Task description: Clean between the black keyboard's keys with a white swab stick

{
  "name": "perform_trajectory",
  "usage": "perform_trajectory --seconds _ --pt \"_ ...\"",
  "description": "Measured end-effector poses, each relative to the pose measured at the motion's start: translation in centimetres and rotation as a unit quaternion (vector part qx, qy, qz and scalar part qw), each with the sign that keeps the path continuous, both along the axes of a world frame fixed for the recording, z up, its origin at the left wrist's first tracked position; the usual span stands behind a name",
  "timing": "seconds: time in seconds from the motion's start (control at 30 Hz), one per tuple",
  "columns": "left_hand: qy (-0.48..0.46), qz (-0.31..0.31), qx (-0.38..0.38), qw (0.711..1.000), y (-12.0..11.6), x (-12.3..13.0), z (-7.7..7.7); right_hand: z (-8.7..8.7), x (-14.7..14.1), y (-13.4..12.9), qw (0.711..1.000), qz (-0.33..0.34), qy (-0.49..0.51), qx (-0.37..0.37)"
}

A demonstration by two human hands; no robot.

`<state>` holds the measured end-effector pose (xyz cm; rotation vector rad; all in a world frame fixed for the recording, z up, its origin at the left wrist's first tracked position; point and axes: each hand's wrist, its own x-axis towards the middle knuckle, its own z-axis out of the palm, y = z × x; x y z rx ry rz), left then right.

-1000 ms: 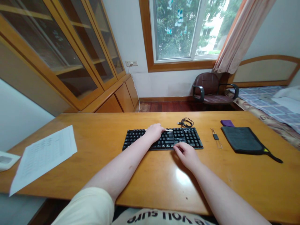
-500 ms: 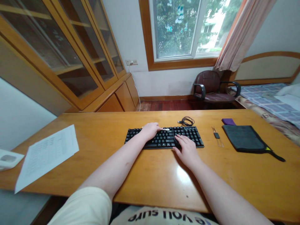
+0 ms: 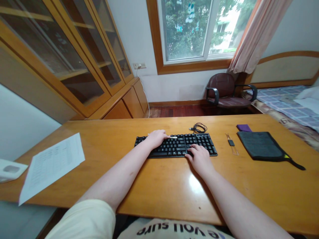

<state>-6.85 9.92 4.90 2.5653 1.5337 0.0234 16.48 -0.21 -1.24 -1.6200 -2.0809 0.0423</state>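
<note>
Beneath the left hand [image 3: 157, 138] and right hand [image 3: 200, 158], one black computer keyboard [image 3: 177, 149] was partly hidden. One pale-tipped stick [image 3: 173, 137] was pinched by the left, mostly covered; whether the keyboard was gripped by the right could not be told.

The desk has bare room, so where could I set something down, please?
Bare wood lies between the papers and the keyboard, and on the near side of the dark pouch. Around the keyboard it's crowded: left hand, right hand, coiled cable.
</note>
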Motion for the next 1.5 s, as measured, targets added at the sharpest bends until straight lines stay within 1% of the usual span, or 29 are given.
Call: perform_trajectory --seconds 0.1,0.2,0.3,0.4,0.5,0.6,0.7,0.8,0.87,0.9,1.0,1.1,1.17,1.2,1.27,1.33,1.4,1.5 --pt "0.011 -0.033 0.01 0.999 0.1 -0.3 -0.2 0.0 0.0 0.1 1.0 -0.001 -0.002 -0.001" --pt "0.017 -0.046 0.018 0.999 0.1 -0.9 0.0 0.0 0.1 0.1 1.0 -0.003 0.002 -0.001" --pt "0.02 -0.05 0.018 0.998 0.0 -1.8 0.5 -0.1 0.1 0.1 1.0 -0.001 0.005 0.002" --pt "0.028 -0.038 0.015 0.999 -0.3 -2.7 1.0 -0.1 0.0 0.1 1.0 -0.002 0.009 0.004" --pt "0.028 -0.014 0.022 0.999 -0.9 -3.0 1.2 -0.1 0.0 0.1 1.0 -0.005 0.009 0.004" --pt "0.01 0.023 0.042 0.999 -1.8 -2.5 1.1 -0.1 0.0 0.0 1.0 -0.006 0.008 0.002" --pt "-0.001 0.072 0.062 0.995 -2.8 -1.5 0.8 0.0 0.0 0.0 1.0 -0.006 0.007 -0.004" --pt "0.021 0.124 0.077 0.989 -3.5 -0.1 0.6 0.1 0.0 0.0 1.0 -0.008 0.005 -0.007" --pt "0.045 0.138 0.085 0.986 -3.7 0.9 0.6 0.1 0.0 0.0 1.0 -0.006 0.003 -0.007" --pt "0.056 0.134 0.091 0.985 -3.6 1.3 0.7 0.1 0.1 0.0 1.0 -0.005 0.003 -0.007" --pt "0.078 0.105 0.101 0.986 -3.1 1.8 1.3 0.1 0.1 0.0 1.0 -0.001 0.003 -0.006" --pt "0.087 0.072 0.101 0.988 -1.6 0.9 2.2 0.1 0.1 0.0 1.0 0.001 0.006 -0.004" --pt "0.091 0.02 0.1 0.991 -0.1 -0.2 2.7 0.2 0.1 0.0 1.0 -0.001 0.008 -0.002" --pt "0.094 -0.018 0.1 0.99 0.7 -0.8 2.9 0.2 0.0 0.0 1.0 -0.002 0.007 -0.002" --pt "0.096 -0.095 0.111 0.985 2.4 -1.8 3.1 0.3 0.0 0.0 1.0 -0.006 0.005 -0.007" --pt "0.098 -0.159 0.129 0.974 3.9 -2.3 3.0 0.3 -0.1 0.0 1.0 -0.009 0.001 -0.015" --pt "0.101 -0.204 0.139 0.964 5.1 -2.3 2.8 0.3 -0.1 0.0 1.0 -0.009 0.0 -0.02" --pt "0.101 -0.248 0.13 0.954 6.5 -1.7 2.5 0.3 0.0 0.1 1.0 -0.006 0.002 -0.023"
